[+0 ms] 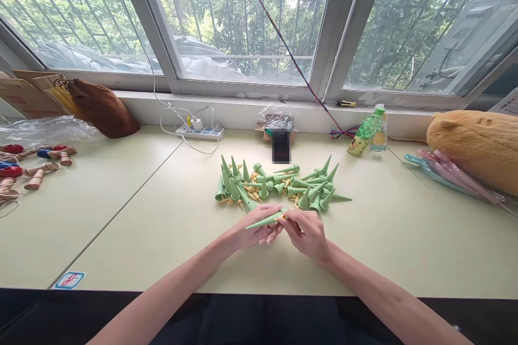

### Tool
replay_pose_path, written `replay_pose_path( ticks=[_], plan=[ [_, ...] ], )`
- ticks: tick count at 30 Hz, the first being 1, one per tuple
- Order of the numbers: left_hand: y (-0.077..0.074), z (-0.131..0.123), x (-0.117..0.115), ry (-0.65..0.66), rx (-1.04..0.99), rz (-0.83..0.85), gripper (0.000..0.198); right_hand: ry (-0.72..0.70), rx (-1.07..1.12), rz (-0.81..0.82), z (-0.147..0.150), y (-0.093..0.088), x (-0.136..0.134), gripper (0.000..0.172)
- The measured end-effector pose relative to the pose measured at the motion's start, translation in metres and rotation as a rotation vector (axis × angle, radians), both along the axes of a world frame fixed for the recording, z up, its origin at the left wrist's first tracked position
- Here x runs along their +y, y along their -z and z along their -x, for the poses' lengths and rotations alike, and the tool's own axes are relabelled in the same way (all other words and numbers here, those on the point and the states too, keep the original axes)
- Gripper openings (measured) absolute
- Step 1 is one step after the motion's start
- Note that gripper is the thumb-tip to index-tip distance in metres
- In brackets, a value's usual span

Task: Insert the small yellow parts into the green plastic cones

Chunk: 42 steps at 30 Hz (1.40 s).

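Note:
My left hand (246, 233) is closed around a green plastic watering spike (262, 222), its pointed tip aimed to the left. At the spike's wide end, my right hand (311, 233) pinches a small yellow valve piece (281, 218), with thumb and forefinger close against the green plastic. Whether the piece sits inside the spike cannot be made out. Just beyond both hands lies a heap of green spikes (325, 201), some standing point up and others on their sides. Small yellow valve pieces (251, 194) are scattered among them.
Behind the heap are a pixelated dark object (281, 146) and a power strip (208, 133) with white cables. A green-capped bottle (366, 132) stands at the back right, near a tan plush (473, 145). Wooden toys (36, 178) and a brown pouch (103, 108) lie left.

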<state>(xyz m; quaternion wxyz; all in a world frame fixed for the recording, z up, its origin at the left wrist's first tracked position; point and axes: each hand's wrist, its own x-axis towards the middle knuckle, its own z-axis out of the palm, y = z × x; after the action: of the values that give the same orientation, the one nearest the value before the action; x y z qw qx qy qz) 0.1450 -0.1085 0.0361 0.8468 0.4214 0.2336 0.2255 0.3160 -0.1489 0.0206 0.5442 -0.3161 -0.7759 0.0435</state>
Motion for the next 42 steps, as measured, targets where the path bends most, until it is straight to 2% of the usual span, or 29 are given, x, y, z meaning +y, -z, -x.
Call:
replay_pose_path(
  ticks=[3,6,11,14,16,20,24,29,34,38,42],
  plan=[
    [-0.004,0.0,-0.001,-0.024,0.051,-0.043,0.037,0.023,-0.01,0.007,0.0,0.0,0.001,0.013],
    [-0.011,0.0,-0.002,-0.082,0.132,-0.165,0.037,0.019,-0.004,0.029,0.0,0.001,0.003,0.013],
    [-0.015,0.0,-0.002,-0.291,0.255,-0.435,0.035,0.006,0.05,0.143,-0.001,0.004,0.006,0.011],
    [-0.012,0.0,-0.002,-0.453,0.396,-0.595,0.035,0.098,0.091,0.227,-0.003,0.004,0.008,0.014],
    [-0.008,-0.001,-0.003,-0.514,0.505,-0.748,0.034,0.189,0.098,0.265,-0.004,0.004,0.01,0.014],
    [0.002,-0.003,-0.006,-0.538,0.674,-1.088,0.026,0.303,0.081,0.335,-0.005,0.002,0.011,0.015],
    [0.011,-0.004,-0.004,-0.547,0.753,-1.289,0.021,0.329,0.085,0.353,-0.005,0.0,0.011,0.016],
    [0.015,-0.003,-0.002,-0.484,0.811,-1.357,0.017,0.372,0.028,0.369,-0.006,0.001,0.012,0.015],
    [0.016,-0.003,-0.002,-0.447,0.855,-1.391,0.013,0.392,-0.12,0.384,-0.009,0.003,0.013,0.015],
    [0.017,-0.003,-0.001,-0.462,0.864,-1.413,0.013,0.41,-0.22,0.403,-0.01,0.003,0.012,0.017],
    [0.018,-0.003,0.0,-0.508,0.859,-1.423,0.015,0.435,-0.352,0.441,-0.012,0.002,0.013,0.026]
  ],
)
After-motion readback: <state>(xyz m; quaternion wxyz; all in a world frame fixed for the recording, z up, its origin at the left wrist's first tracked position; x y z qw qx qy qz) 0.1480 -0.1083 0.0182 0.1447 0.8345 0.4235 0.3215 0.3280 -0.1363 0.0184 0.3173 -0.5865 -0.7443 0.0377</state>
